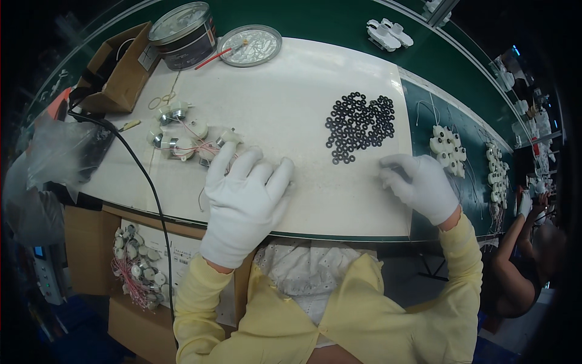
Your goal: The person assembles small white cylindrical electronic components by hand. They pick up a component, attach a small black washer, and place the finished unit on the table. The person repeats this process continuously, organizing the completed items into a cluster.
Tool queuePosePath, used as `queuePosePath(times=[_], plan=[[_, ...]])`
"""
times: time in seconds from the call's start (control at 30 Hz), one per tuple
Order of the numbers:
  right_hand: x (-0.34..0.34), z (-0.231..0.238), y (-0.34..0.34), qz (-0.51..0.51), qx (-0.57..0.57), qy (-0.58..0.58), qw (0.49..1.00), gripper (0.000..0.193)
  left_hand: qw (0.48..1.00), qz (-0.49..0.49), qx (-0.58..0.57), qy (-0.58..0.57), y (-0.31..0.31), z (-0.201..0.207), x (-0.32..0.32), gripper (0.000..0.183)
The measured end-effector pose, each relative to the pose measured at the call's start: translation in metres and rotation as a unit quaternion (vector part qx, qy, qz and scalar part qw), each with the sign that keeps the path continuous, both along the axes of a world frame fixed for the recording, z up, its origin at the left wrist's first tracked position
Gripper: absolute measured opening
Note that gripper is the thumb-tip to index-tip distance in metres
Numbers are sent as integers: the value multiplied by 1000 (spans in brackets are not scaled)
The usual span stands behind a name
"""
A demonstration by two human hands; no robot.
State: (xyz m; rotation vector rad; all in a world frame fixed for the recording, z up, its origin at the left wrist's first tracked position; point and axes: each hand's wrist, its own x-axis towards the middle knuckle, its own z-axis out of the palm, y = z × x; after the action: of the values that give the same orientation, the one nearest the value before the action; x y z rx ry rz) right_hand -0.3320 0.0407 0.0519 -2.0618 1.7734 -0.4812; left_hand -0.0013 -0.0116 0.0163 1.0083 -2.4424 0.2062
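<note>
Lying in cardboard box (91, 239): wired white parts (143, 271)

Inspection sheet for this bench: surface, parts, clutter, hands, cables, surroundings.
Surface: white worktop, faint marks between the hands.
Job's things: black rings, loose in one patch; wired parts, clustered at left.
Clutter: dark tin, round lid with red-handled brush, scissors, cardboard box.
Hands: both gloved; left hand at the wired parts, contact unclear; right hand near the rings, thumb and forefinger apart.
Cables: black cable crosses the worktop's left side, drops over the near edge.
Surroundings: co-worker at right; open carton with pink-wired units, lower left.
</note>
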Motion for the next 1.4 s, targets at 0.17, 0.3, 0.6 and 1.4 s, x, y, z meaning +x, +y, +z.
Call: queuePosePath(times=[0.17,0.3,0.6,1.4], plan=[[14,13,-10,-18,51,-141,989,33,998,49,34,33,-1,23,10,52],[15,14,-27,64,10,0,998,35,993,89,-17,70,8,0,41,55],[13,18,-20,63,38,-26,997,17,978,171,12,118,38,-41,80,43],[12,0,-44,153,-160,198,955,34,971,177,64,151,14,-36,65,51]])
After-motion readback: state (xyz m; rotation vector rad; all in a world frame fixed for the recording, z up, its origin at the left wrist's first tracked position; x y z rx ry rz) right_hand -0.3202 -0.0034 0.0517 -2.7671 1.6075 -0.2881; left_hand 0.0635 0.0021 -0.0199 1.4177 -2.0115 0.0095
